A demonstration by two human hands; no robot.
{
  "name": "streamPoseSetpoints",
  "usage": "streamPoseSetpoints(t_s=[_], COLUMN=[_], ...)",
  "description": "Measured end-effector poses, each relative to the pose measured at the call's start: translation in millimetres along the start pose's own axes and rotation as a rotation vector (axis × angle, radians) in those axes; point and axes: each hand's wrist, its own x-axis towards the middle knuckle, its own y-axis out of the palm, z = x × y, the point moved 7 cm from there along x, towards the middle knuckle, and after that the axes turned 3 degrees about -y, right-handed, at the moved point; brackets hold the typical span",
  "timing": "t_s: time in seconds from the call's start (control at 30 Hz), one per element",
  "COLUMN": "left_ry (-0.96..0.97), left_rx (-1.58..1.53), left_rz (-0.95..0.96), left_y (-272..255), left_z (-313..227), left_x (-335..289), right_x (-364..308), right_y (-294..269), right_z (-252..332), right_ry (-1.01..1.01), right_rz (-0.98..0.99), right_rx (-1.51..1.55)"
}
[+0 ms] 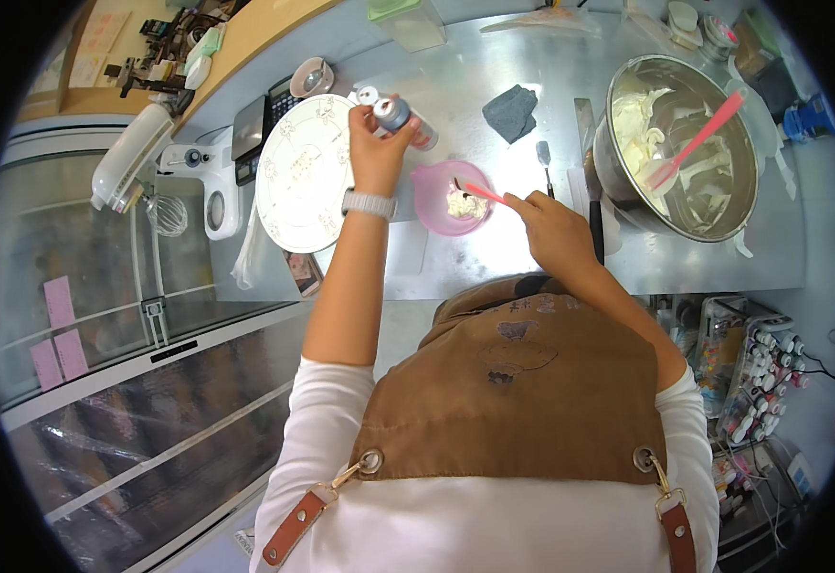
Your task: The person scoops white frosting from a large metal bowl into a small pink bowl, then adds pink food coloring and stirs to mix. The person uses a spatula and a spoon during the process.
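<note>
My left hand (379, 153) is closed around a small bottle (391, 114) with a bluish-grey top, held above the table beside the white plate. Right by its fingers are a small white-capped bottle (368, 95) and another small clear bottle (425, 136); whether the hand touches them I cannot tell. A pink mixing bowl (424, 208) stands in front of me with a lump of pale cream (465, 205) inside. My right hand (559, 234) grips the handle of a small pink spatula (483, 192), whose dark-looking tip is inside the bowl.
A large steel bowl (604, 177) of cream with a pink spatula (704, 134) stands right. Between lie a dark cloth (511, 113), a small palette knife (544, 158) and a long black-handled one (596, 229). Leftward are a white plate (303, 172) and a white stand mixer (136, 158).
</note>
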Motion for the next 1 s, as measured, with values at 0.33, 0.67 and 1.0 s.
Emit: streamPoseSetpoints(t_s=[0.33, 0.67, 1.0], left_ry=[-0.111, -0.124, -0.361], left_rx=[0.099, 0.511, 0.450], left_rz=[0.090, 0.447, 0.605], left_y=[43, -7, -15], left_z=[89, 119, 124], left_x=[40, -52, -132], right_x=[-2, 5, 23], right_y=[8, -4, 9], right_z=[-11, -5, 20], right_ry=[-0.030, 0.046, -0.144], right_rz=[-0.080, 0.165, 0.118], right_rx=[0.092, -0.079, -0.438])
